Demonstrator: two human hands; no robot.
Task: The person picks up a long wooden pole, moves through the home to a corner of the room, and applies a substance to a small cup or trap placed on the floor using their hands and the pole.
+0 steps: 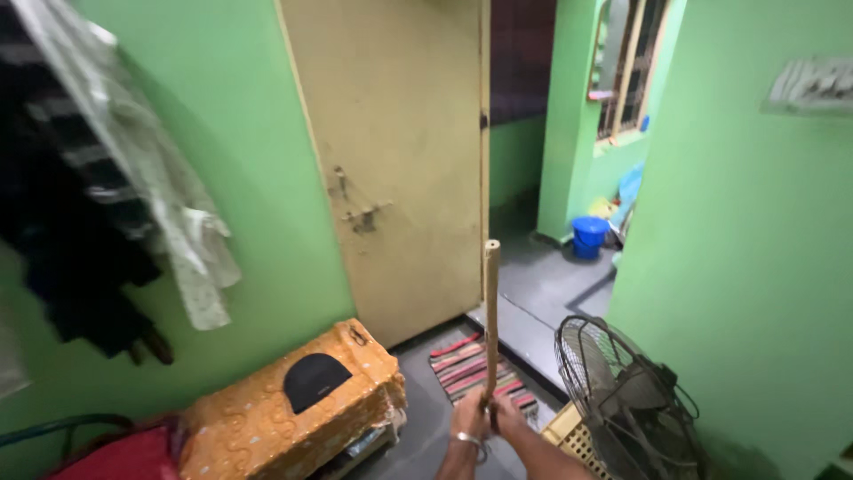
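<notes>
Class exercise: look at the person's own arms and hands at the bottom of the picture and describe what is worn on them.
Both forearms are bare, with no sleeves in view. The left hand has a thin silver-coloured metal bangle round its wrist. The right hand shows no gloves, watch or bangle; rings are too small to tell.

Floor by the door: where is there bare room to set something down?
Bare grey floor lies between the orange-covered box and the striped mat, and beyond the doorway towards the blue bucket. It is crowded lower right: fan, crate, both hands gripping the stick.
</notes>
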